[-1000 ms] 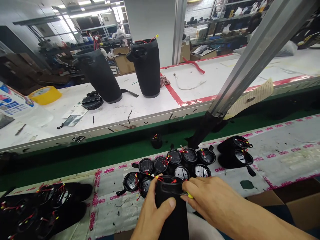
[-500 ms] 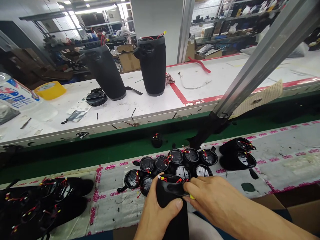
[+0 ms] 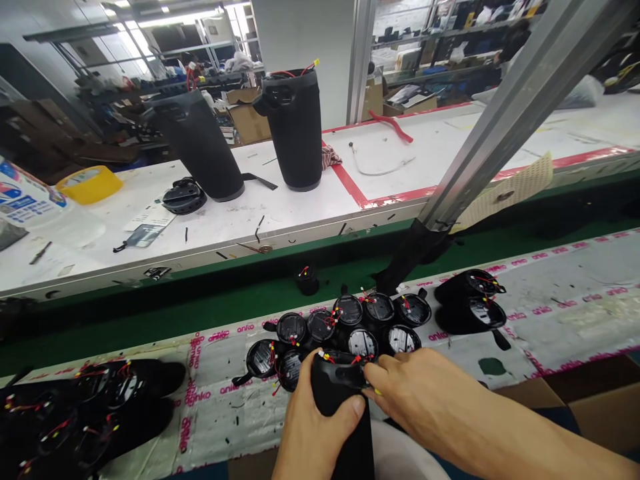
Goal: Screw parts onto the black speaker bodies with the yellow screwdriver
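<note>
My left hand (image 3: pixel 316 427) is wrapped around a black cylindrical speaker body (image 3: pixel 345 417), its thumb across the near side. The body's open top faces up, with red wires and small white and yellow connectors at the rim. My right hand (image 3: pixel 417 393) is closed at the right side of that rim, fingers pinched together. A small yellow piece (image 3: pixel 376 392) shows below those fingers; what it belongs to is hidden. Just beyond my hands stands a cluster of similar open-topped speaker bodies (image 3: pixel 349 310) with red wires.
More speaker bodies lie at left (image 3: pixel 125 387), and two at right (image 3: pixel 473 313). Two taller ones (image 3: pixel 295 130) stand on the white bench (image 3: pixel 225 223), near yellow tape (image 3: pixel 90 185) and a bottle (image 3: pixel 30 200). A slanted metal post (image 3: pixel 493 127) rises at right.
The view has shifted slightly, so the bench things sit a little further left. Both hands keep nearly the same hold on the speaker body.
</note>
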`<state>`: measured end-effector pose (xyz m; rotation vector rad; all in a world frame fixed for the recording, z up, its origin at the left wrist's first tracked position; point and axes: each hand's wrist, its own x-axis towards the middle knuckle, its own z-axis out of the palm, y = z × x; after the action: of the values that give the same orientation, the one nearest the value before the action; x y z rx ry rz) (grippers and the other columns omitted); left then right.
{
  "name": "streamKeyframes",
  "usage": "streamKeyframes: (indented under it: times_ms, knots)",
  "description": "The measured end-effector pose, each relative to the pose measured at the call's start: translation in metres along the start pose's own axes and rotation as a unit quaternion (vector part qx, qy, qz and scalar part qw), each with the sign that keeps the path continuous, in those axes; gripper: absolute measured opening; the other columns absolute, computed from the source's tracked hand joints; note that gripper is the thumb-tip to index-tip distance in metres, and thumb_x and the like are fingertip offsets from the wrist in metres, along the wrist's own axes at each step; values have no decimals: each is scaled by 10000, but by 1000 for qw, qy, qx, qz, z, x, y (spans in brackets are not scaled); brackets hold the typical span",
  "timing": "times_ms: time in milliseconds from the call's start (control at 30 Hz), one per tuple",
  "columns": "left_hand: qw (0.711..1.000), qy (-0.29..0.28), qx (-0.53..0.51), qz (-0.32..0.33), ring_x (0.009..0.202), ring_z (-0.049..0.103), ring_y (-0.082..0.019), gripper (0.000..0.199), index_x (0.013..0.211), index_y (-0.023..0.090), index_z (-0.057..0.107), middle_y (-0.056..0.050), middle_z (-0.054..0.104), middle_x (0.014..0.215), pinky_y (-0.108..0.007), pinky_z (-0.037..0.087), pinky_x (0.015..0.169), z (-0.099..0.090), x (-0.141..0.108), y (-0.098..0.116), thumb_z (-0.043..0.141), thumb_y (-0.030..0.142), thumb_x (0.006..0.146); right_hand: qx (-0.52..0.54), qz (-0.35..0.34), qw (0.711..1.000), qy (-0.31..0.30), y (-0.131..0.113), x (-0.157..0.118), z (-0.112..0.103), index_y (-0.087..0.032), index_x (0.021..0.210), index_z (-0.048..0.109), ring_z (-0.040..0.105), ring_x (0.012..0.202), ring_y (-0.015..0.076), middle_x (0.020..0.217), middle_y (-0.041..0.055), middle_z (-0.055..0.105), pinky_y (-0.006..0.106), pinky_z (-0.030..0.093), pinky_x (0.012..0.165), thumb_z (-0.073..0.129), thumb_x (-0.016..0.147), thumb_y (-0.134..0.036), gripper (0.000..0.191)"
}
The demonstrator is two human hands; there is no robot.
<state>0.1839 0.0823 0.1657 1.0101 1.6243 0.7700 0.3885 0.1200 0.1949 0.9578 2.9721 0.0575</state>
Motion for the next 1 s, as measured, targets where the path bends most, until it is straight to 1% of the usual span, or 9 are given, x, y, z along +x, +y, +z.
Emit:
streamKeyframes:
  times_ms: [167,300,400,500,567,633,733,867,1000]
  knots:
    - [1000,2,15,-1,1473,579,-423,848,1493,137,545,-191,714,1489,-576,419,1235,0,0,2,752,475,743,6,1,1000,-12,0,-1,4,-269,820,545,561,588,209,785,-12,628,425,57,498,784,742,-87,310]
    - [1000,-14,14,-6,1539,507,-416,855,1548,138,502,-193,650,1573,-588,359,1279,-3,-2,-3,720,493,802,-2,-1,1000,-15,0,1,-2,-264,872,585,592,591,215,775,-13,645,434,64,496,768,870,-139,221]
    - [999,-32,-10,-39,1600,424,-391,797,1589,206,478,-148,581,1652,-593,294,1318,-10,-1,-7,662,528,884,2,12,1000,-15,2,5,-10,-257,874,588,620,588,226,765,-14,660,441,88,489,732,945,-163,186]
    - [993,-86,-77,-20,1519,527,-402,786,1563,253,504,-121,641,1594,-559,362,1285,-21,4,-5,709,560,869,78,31,996,-6,7,7,-12,-251,914,592,655,618,220,795,-25,692,406,213,499,696,988,-168,153]
    - [985,-116,-131,-1,1456,584,-408,831,1525,257,530,-113,695,1520,-523,398,1258,-27,8,-2,795,566,801,151,50,987,7,10,7,-8,-240,970,602,693,687,212,842,-26,718,368,321,562,680,1002,-168,111]
    - [977,-137,-164,-6,1391,626,-410,822,1476,255,561,-113,734,1447,-514,425,1219,-31,11,1,837,567,767,202,67,977,17,11,5,-2,-229,999,610,715,747,208,884,-17,735,341,380,628,664,1009,-160,88]
    - [965,-164,-202,-12,1257,691,-396,800,1419,263,575,-109,778,1323,-517,477,1129,-31,13,2,869,566,739,253,72,964,32,13,3,4,-225,1018,621,715,778,203,904,-10,740,326,413,667,621,1038,-170,59]
    - [948,-169,-266,-44,1216,714,-396,726,1389,277,592,-104,789,1275,-495,508,1043,-28,12,-2,846,532,758,320,84,943,42,13,3,0,-229,1099,636,724,816,197,931,-20,743,327,454,710,549,1096,-231,86]
    - [952,-140,-270,-40,1240,707,-407,764,1377,266,610,-113,785,1297,-517,486,1107,-26,13,-3,890,522,714,243,108,964,-9,11,6,-5,-227,1015,635,731,776,235,923,0,747,363,413,648,564,1091,-223,103]
